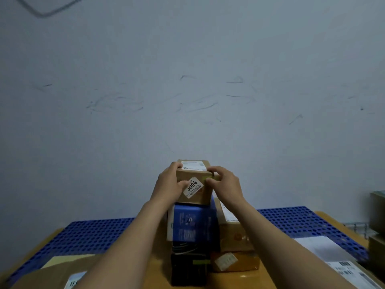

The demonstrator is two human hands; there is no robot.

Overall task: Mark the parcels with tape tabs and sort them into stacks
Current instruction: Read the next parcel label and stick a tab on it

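Note:
A small brown cardboard parcel [195,180] with a white label on top and a tilted white sticker on its near face sits on top of a stack. My left hand [168,184] grips its left side. My right hand [225,181] holds its right edge, fingers pinching at a yellowish tape tab [205,178] on the near upper edge. Under it is a blue box [192,223], then a black box [188,268] with a yellow-green tab. Right of that stack, a brown parcel [234,236] lies on an orange-brown one [233,261].
The stacks stand on a wooden table [158,274] over a blue perforated mat [91,234], against a scuffed pale wall. A flat cardboard parcel [52,274] lies near left. A white labelled mailer [331,253] lies at right, with more boxes [377,213] at the far right edge.

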